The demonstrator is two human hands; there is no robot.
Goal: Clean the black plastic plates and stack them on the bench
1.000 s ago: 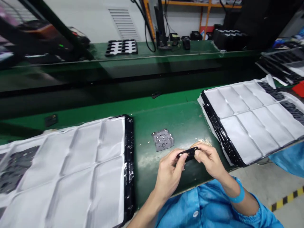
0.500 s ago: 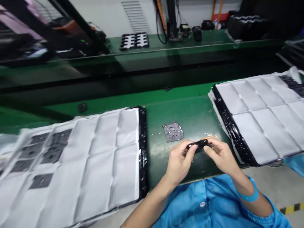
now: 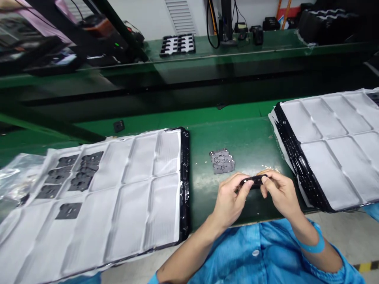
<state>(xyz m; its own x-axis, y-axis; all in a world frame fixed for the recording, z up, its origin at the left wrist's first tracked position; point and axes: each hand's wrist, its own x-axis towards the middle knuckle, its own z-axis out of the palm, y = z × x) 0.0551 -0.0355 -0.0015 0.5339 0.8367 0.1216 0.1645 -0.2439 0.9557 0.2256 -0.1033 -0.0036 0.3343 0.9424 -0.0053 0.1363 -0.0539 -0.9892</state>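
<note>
One small black plastic part (image 3: 252,182), pinched shut at its ends by my left hand (image 3: 229,199) and right hand (image 3: 280,193) over the green bench (image 3: 251,138), leaving its middle bare to view. One stack of grey metal plates (image 3: 222,161), three or four, lies just beyond, within reach. Two sheet-covered trays flank it: left tray (image 3: 185,177), right tray (image 3: 291,157).

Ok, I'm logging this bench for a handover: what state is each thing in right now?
left hand, pinching one end of the black part.
right hand, pinching its other end.
black part, held between both hands.
grey plates, stacked on the green bench, untouched.
left tray, covered by a white sheet, dark parts lying at its far left.
right tray stack, topped by a white sheet.
</note>
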